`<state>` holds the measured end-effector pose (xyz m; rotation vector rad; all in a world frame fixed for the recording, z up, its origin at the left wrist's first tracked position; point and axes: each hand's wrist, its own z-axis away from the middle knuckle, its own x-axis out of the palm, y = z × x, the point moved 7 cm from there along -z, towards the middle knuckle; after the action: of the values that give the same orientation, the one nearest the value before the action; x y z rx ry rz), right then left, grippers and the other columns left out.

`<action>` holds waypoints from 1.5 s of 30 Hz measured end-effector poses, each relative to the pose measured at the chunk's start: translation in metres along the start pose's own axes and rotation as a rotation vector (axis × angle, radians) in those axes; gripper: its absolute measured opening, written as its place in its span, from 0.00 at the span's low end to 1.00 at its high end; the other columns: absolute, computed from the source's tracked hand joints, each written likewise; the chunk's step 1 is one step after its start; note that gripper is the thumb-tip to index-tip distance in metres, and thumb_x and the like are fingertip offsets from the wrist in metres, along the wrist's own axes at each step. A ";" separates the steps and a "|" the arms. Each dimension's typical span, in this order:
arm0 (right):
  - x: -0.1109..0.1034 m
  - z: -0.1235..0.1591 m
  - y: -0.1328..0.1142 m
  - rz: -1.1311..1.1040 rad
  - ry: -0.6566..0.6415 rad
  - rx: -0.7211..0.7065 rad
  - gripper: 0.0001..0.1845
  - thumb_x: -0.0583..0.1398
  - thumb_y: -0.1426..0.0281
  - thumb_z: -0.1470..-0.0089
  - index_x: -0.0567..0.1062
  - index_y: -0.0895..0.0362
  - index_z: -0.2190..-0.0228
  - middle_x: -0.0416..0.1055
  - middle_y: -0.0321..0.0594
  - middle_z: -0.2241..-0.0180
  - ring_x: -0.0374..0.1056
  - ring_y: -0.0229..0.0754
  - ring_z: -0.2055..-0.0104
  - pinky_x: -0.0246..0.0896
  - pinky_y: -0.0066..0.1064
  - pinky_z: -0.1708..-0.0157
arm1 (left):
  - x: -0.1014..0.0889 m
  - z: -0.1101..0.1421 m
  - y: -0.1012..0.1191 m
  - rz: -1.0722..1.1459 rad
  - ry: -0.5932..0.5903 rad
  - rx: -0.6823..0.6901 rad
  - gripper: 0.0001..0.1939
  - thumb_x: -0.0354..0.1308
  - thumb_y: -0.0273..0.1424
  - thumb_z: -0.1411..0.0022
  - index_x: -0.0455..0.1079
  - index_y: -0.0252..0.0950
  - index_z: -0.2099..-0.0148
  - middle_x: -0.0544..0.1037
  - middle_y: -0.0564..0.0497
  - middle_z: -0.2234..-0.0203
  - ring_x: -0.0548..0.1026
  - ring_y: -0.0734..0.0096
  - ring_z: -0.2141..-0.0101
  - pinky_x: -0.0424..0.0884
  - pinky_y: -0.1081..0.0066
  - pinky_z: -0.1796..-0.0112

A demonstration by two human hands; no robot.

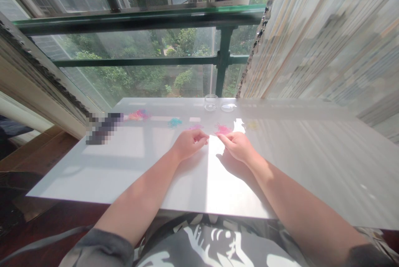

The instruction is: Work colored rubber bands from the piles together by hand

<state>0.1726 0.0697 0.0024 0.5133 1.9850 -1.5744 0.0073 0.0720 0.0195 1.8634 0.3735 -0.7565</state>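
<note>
My left hand [189, 144] and my right hand [237, 145] are held close together above the white table [124, 167], fingertips pointing at each other across a small gap. Thumb and forefinger are pinched together on both; anything between them is too small to make out. Just beyond my right fingertips lies a loose pile of thin pink strands or loops [223, 128]. A purple pile [195, 127] shows partly behind my left hand. Further left is a turquoise pile [174, 122], and to the right a pale yellow pile [252, 125].
Near the table's far edge stand a clear round container [211, 103] and a clear shallow dish or lid [228, 108]. A multicoloured bundle [138, 115] lies at the left beside a pixelated dark patch [104, 129]. A green railing [140, 20] and a curtain [311, 38] border the table.
</note>
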 end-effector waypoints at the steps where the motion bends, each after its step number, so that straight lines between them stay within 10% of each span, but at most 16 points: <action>1: -0.002 0.000 0.000 -0.005 0.019 0.005 0.28 0.49 0.57 0.45 0.58 0.56 0.91 0.53 0.31 0.90 0.52 0.33 0.85 0.47 0.27 0.81 | -0.008 -0.001 -0.005 -0.016 0.043 -0.024 0.11 0.55 0.38 0.46 0.72 0.37 0.71 0.77 0.54 0.77 0.71 0.74 0.75 0.65 0.75 0.71; 9: 0.002 0.001 0.003 -0.112 0.040 -0.010 0.14 0.46 0.65 0.45 0.69 0.54 0.73 0.61 0.33 0.81 0.60 0.38 0.79 0.58 0.29 0.76 | -0.149 0.017 -0.099 -0.052 0.731 -0.329 0.17 0.45 0.37 0.41 0.71 0.33 0.67 0.77 0.49 0.75 0.73 0.70 0.72 0.68 0.73 0.68; 13: 0.013 0.002 0.002 -0.125 -0.105 -0.043 0.10 0.46 0.75 0.54 0.65 0.53 0.73 0.58 0.31 0.82 0.59 0.39 0.78 0.60 0.30 0.74 | -0.194 0.051 -0.147 -0.227 0.836 -0.497 0.15 0.44 0.31 0.43 0.71 0.34 0.61 0.78 0.47 0.68 0.74 0.66 0.66 0.68 0.70 0.63; 25: 0.018 0.003 0.000 -0.143 -0.190 -0.044 0.07 0.45 0.76 0.58 0.59 0.54 0.79 0.59 0.31 0.80 0.65 0.39 0.75 0.58 0.31 0.71 | -0.179 0.050 -0.179 -0.477 0.605 -0.684 0.21 0.56 0.33 0.49 0.69 0.37 0.51 0.72 0.39 0.53 0.70 0.54 0.54 0.63 0.62 0.54; 34: 0.025 0.009 0.002 -0.143 -0.282 0.012 0.09 0.46 0.75 0.54 0.63 0.54 0.76 0.64 0.32 0.78 0.70 0.40 0.71 0.59 0.29 0.69 | -0.184 0.047 -0.183 -0.480 0.618 -0.726 0.09 0.53 0.31 0.46 0.73 0.36 0.65 0.78 0.43 0.68 0.74 0.56 0.64 0.67 0.63 0.63; 45: 0.024 0.008 0.003 -0.118 -0.258 0.014 0.09 0.47 0.74 0.53 0.65 0.55 0.76 0.66 0.32 0.76 0.71 0.40 0.71 0.58 0.29 0.70 | -0.172 0.045 -0.161 -0.323 0.672 -0.508 0.12 0.48 0.35 0.41 0.69 0.33 0.61 0.77 0.46 0.66 0.74 0.66 0.64 0.68 0.69 0.62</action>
<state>0.1573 0.0616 -0.0169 0.1889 1.8369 -1.6355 -0.2287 0.1119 0.0051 1.5324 1.1975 -0.1762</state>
